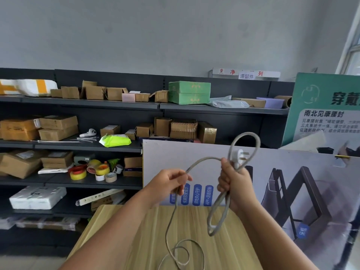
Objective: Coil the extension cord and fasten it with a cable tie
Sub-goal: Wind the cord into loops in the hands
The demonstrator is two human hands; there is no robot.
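A grey extension cord (202, 158) runs between both hands above a wooden table (194, 230). My right hand (232, 182) is shut on gathered loops of the cord, one loop arching above it and another hanging below. The white plug (240, 155) sticks up just above that hand. My left hand (169, 183) pinches the cord a little to the left; from it the loose cord drops and curls on the table near the front edge. White cable ties (85, 138) lie on the middle shelf at the left.
Dark shelves (78, 147) at the left and back hold cardboard boxes, tape rolls (89, 170) and parcels. A printed board (292, 182) leans behind the table, a green poster (327, 110) at the right.
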